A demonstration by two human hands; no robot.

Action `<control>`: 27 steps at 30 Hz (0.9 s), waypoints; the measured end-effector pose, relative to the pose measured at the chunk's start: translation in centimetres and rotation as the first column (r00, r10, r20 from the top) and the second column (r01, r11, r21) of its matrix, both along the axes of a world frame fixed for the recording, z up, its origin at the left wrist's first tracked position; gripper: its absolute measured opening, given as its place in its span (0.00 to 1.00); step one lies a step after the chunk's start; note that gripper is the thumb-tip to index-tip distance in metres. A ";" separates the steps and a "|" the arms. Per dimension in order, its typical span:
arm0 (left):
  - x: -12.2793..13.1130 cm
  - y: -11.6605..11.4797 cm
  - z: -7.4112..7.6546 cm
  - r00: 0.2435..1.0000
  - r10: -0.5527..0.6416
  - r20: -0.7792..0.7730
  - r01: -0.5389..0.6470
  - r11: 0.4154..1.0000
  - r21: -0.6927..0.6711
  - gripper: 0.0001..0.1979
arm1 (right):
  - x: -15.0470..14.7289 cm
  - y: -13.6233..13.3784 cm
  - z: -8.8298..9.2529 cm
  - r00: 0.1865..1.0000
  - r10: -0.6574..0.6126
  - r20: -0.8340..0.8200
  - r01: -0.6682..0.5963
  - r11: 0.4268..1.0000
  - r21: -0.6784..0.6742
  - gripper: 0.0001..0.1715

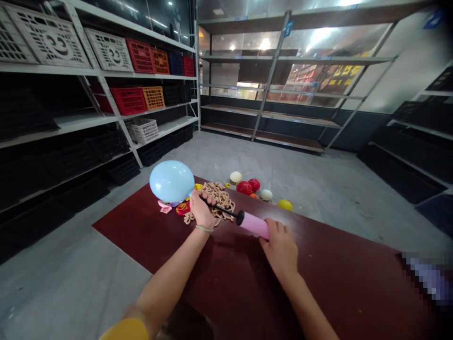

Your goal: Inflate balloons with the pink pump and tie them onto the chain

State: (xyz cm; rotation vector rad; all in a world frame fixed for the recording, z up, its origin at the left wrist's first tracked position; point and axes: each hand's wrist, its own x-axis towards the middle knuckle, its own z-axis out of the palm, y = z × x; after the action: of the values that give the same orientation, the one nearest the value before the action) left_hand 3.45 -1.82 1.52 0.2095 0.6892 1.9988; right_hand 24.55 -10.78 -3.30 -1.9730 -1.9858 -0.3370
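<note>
A light blue balloon (171,181), partly inflated, sits on the black nozzle of a pink hand pump (253,223). My left hand (201,208) is closed around the balloon's neck and the nozzle tip. My right hand (279,245) grips the pink pump barrel at its near end. Both hands hover just above the dark red table (318,283). Behind the left hand lies a heap of tan rubber bands (219,196). A limp pink balloon (164,207) and a red one (183,208) lie beside it.
Small inflated balloons lie on the floor past the table's far edge: cream (235,177), red (244,187), white (266,194), yellow (285,205). Metal shelving with plastic crates (129,100) lines the left wall; bare shelves (269,118) stand at the back and right.
</note>
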 end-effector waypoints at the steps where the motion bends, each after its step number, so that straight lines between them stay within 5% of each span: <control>1: 0.5 -0.2 -0.2 1.000 -0.023 -0.013 0.023 1.000 -0.009 0.11 | -1.1 -0.3 0.1 1.000 0.000 -0.003 0.000 1.000 0.002 0.24; 4: 2.5 -1.1 -0.9 0.986 -0.150 -0.077 0.148 0.989 -0.020 0.11 | -2.8 -1.2 0.1 0.997 0.063 -0.045 -0.062 0.998 0.008 0.30; 8: 3.9 -1.4 -1.4 0.966 -0.229 -0.122 0.228 0.973 -0.016 0.13 | -1.6 -1.2 -0.2 0.986 0.152 -0.073 -0.153 0.988 -0.003 0.30; 13: 2.7 -0.6 -0.9 0.978 -0.181 -0.102 0.184 0.983 0.019 0.15 | 2.0 0.1 -0.8 0.986 0.165 0.003 -0.165 0.985 0.054 0.29; 18: 0.0 0.2 0.3 0.998 -0.034 -0.043 0.036 0.999 0.039 0.12 | 4.3 0.6 -0.6 0.995 0.048 0.088 -0.062 0.985 0.163 0.26; 22: -1.0 0.4 0.4 0.999 0.037 0.001 -0.037 0.999 0.000 0.12 | 3.0 0.4 -0.3 0.998 0.025 0.064 -0.034 0.988 0.151 0.25; 27: 1.6 -0.6 -0.7 0.998 -0.023 -0.058 0.021 0.999 -0.044 0.12 | -0.3 -0.4 -1.0 0.993 0.117 0.027 -0.119 0.989 0.091 0.24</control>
State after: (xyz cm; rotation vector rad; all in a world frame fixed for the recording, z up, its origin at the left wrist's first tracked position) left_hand 5.03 -2.44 0.84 0.2489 0.7636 1.9610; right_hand 24.23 -11.15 -4.33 -1.7946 -2.0507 -0.4147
